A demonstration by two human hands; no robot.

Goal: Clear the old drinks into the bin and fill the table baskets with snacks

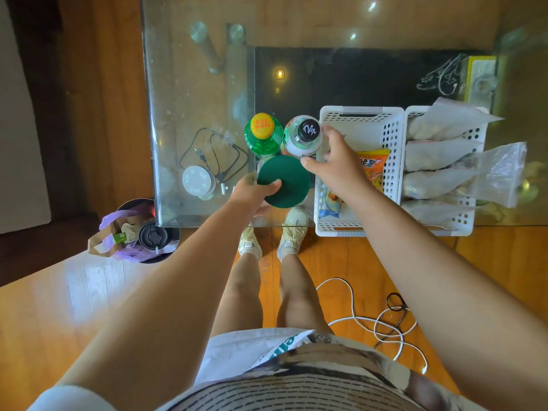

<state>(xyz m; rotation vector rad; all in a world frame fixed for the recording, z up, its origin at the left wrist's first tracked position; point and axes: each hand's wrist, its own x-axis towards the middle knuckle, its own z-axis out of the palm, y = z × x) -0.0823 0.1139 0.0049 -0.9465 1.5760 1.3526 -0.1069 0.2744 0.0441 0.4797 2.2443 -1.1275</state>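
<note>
From the head view, a clear jar with a round dark-green lid (283, 181) is gripped at the near edge of the glass table (189, 84) by the left hand (252, 192), thumb curled over the lid. A clear bottle with a black cap (304, 136), just behind, is pinched between thumb and fingers of the right hand (335, 164). A green bottle with a yellow cap (262, 134) stands beside it. Two white perforated plastic baskets (391, 137) hold snack packets (372, 167). A round bin with a purple liner (136, 232) sits on the floor, left.

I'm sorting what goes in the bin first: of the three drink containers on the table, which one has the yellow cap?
The green bottle, farthest left and touched by neither hand. The black-capped bottle is at the right hand; the left hand grips the green-lidded container.
</note>
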